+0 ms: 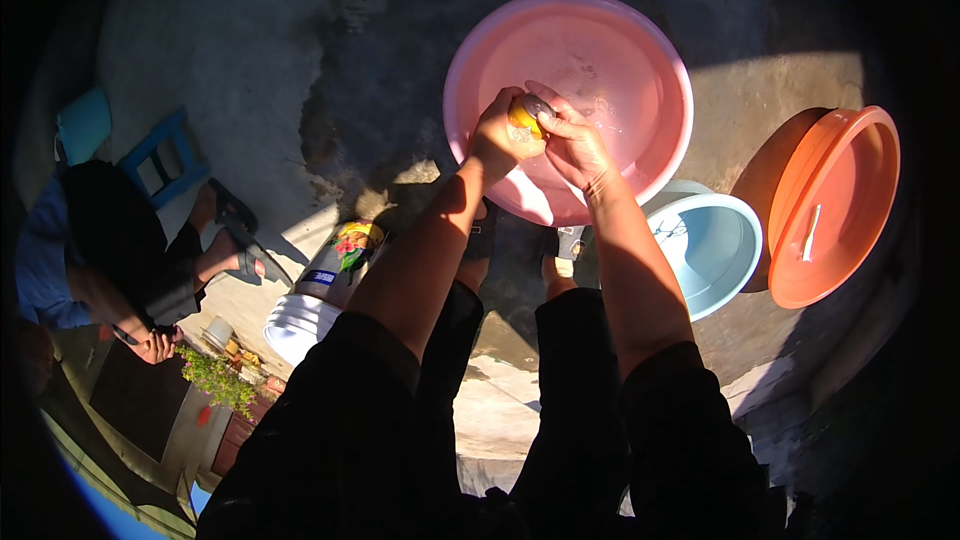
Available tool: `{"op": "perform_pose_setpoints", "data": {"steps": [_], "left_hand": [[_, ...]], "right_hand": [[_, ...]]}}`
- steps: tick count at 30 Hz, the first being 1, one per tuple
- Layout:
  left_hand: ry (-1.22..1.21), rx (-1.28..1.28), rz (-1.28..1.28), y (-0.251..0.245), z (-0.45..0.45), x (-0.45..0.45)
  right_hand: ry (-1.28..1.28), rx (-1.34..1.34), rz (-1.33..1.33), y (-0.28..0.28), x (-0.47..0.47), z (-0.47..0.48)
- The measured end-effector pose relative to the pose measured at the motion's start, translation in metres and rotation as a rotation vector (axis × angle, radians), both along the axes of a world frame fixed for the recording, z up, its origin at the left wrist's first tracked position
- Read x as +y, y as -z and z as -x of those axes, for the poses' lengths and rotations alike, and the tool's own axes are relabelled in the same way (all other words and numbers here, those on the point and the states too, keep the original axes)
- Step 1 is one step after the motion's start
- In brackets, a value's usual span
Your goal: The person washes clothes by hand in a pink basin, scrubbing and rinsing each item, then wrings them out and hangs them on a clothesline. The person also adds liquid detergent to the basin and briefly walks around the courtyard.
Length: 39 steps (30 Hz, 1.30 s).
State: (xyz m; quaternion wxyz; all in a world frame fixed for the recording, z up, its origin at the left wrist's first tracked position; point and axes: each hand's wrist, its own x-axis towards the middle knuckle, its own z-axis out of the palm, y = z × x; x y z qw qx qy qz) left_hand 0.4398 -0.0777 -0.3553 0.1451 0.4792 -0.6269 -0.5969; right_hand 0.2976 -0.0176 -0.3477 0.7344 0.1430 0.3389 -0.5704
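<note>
Over a large pink plastic basin [667, 112] on the ground, both my hands are on a small yellow container with a dark end [520, 114], perhaps a can or jar. My left hand [495, 139] grips it around its side. My right hand [581, 146] has its thumb against the dark end, its other fingers partly behind it. Glints and ripples inside the basin look like shallow water. The container's far side and its contents are hidden.
Right of the pink basin are a light-blue bucket [739, 221] and an orange basin [870, 240], both tilted. A printed bucket [319, 274] with white rims lies at left. Beyond it sits another person [45, 262] near a blue stool [135, 159] and flowering plant [214, 379].
</note>
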Motion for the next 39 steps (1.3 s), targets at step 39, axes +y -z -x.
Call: {"op": "perform_pose_setpoints", "data": {"steps": [39], "left_hand": [[0.007, -0.534, -0.200, -0.412, 0.073, 0.019]], "right_hand": [[-0.486, 0.971, -0.332, -0.386, 0.038, 0.047]]}}
